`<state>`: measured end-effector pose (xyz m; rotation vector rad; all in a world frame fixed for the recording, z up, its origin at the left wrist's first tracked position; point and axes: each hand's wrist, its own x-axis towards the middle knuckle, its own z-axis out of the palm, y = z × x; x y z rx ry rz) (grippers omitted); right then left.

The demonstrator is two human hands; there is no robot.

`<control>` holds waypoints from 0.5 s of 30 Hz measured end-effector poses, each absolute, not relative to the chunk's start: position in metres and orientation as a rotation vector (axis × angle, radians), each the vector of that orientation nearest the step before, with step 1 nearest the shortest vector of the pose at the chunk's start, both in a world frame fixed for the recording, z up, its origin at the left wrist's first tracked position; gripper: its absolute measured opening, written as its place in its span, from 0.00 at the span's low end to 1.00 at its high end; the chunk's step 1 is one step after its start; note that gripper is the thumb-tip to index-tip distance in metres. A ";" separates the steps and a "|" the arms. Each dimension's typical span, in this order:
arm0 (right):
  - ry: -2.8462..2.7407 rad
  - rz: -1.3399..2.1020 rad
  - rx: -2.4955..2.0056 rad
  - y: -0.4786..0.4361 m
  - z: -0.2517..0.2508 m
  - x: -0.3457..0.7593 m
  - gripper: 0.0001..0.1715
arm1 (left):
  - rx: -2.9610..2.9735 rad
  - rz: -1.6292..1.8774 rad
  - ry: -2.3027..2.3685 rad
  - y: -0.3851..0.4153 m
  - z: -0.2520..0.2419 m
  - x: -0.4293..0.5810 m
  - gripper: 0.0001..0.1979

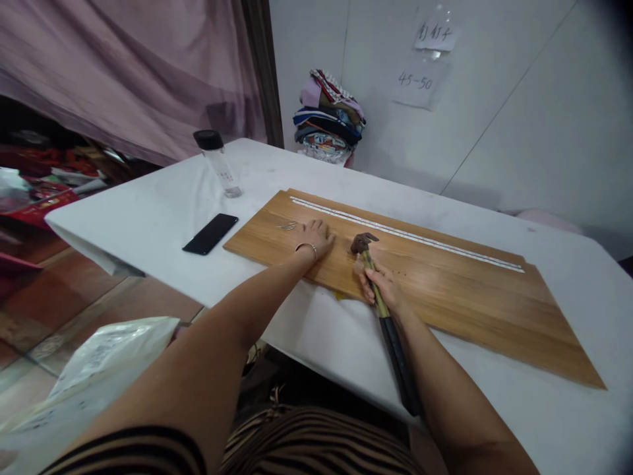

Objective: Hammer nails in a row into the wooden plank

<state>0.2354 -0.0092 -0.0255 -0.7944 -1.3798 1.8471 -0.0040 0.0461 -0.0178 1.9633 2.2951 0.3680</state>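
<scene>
A brown wooden board [475, 297] lies across the white table. My left hand [314, 239] rests flat on its left part, fingers stretched out, beside a small pile of nails [287, 226]. In my right hand [383, 284] is a claw hammer [380, 300], gripped high on the handle near the head. The rusty head is over the board, and the black grip end points back toward my body. A few small dark dots [399, 272], perhaps nail heads or holes, show on the board just right of the hammer.
Two white strips [410, 234] run along the board's far side. A black phone [211, 234] and a clear bottle with a black lid [220, 165] are on the table [163, 198] at left. Folded clothes [329, 119] are stacked by the wall. A plastic bag [99, 369] is at lower left.
</scene>
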 end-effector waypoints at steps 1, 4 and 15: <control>-1.378 1.847 -0.794 -0.009 -0.026 0.235 0.25 | 1.965 0.370 2.297 0.046 -0.018 -0.004 0.20; -1.369 1.838 -0.810 -0.009 -0.026 0.235 0.26 | 1.967 0.370 2.296 0.046 -0.019 -0.004 0.21; -1.346 1.855 -0.803 -0.008 -0.028 0.237 0.24 | 1.957 0.374 2.290 0.046 -0.019 -0.005 0.20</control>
